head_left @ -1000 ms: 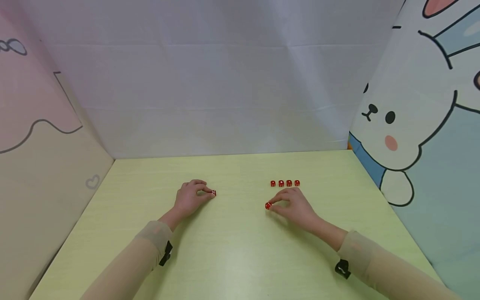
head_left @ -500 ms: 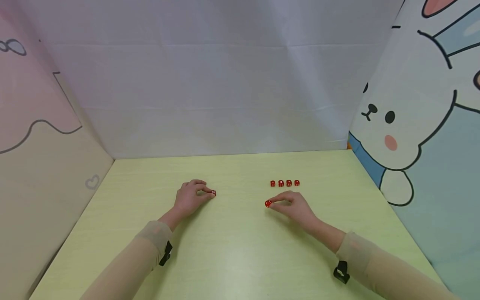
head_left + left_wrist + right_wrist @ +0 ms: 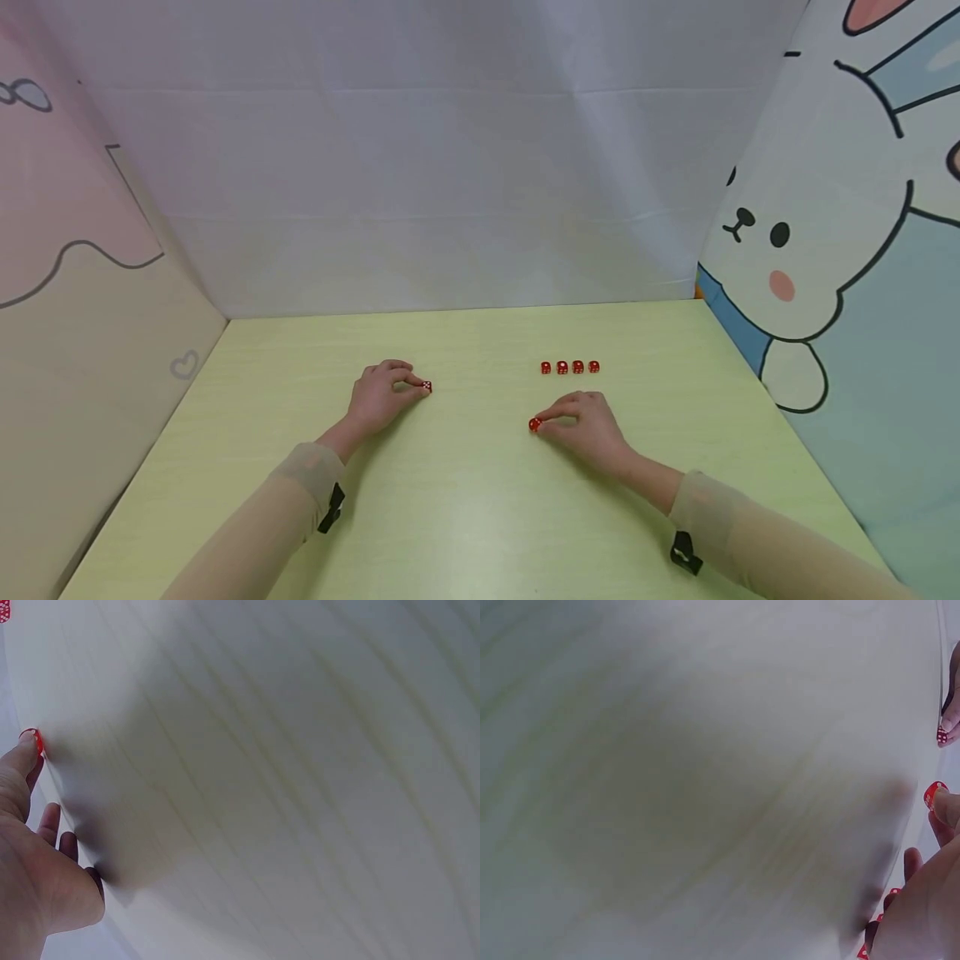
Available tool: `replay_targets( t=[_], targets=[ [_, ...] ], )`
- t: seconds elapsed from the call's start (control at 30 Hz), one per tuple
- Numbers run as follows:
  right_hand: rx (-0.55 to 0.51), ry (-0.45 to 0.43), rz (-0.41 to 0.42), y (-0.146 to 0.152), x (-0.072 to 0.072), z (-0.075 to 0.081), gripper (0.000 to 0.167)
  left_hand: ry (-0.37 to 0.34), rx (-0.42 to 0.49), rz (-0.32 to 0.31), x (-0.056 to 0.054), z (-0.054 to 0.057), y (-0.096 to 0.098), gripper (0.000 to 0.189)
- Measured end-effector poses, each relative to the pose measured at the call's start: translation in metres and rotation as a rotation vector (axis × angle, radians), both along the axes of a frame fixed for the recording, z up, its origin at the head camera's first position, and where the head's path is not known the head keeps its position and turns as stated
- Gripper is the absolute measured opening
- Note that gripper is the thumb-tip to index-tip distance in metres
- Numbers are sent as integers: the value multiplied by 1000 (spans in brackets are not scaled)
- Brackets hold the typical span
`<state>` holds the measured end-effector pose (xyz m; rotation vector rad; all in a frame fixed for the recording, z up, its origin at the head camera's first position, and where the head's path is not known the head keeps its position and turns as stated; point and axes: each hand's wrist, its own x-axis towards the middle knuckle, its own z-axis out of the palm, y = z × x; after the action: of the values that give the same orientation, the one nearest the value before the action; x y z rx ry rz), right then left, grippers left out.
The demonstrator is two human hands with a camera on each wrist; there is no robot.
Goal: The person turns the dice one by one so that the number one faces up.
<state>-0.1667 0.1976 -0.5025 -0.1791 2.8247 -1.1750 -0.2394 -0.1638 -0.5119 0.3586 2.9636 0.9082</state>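
Between thumb and fingertips, my left hand (image 3: 381, 395) pinches a red die with white dots (image 3: 427, 387), at or close to the tabletop left of centre. My right hand (image 3: 588, 427) pinches another red die (image 3: 535, 424), right of centre and nearer to me. In the left wrist view the thumb covers most of the left hand's die (image 3: 34, 740). The right wrist view has the right hand's die (image 3: 934, 795) at its right edge, with the left hand's die (image 3: 942, 736) above it.
A short row of several red dice (image 3: 570, 367) lies on the pale yellow table (image 3: 465, 500), just beyond my right hand. A white cloth wall (image 3: 450, 183) stands behind the table, with printed panels at both sides.
My right hand, with its die, first moved slightly away from me, then came back nearer to me. The left hand and the row of dice have stayed in place.
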Motion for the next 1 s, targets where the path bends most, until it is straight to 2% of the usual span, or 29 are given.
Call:
replay_targets(
  t=[0.37, 0.6, 1.0],
  targets=[
    [63, 45, 23, 1, 3, -3, 9, -4, 1, 5, 1, 1, 0, 25],
    [74, 44, 36, 5, 4, -1, 8, -12, 4, 10, 1, 1, 0, 24],
    [140, 141, 80, 10, 6, -2, 9, -19, 3, 16, 1, 1, 0, 25]
  ],
)
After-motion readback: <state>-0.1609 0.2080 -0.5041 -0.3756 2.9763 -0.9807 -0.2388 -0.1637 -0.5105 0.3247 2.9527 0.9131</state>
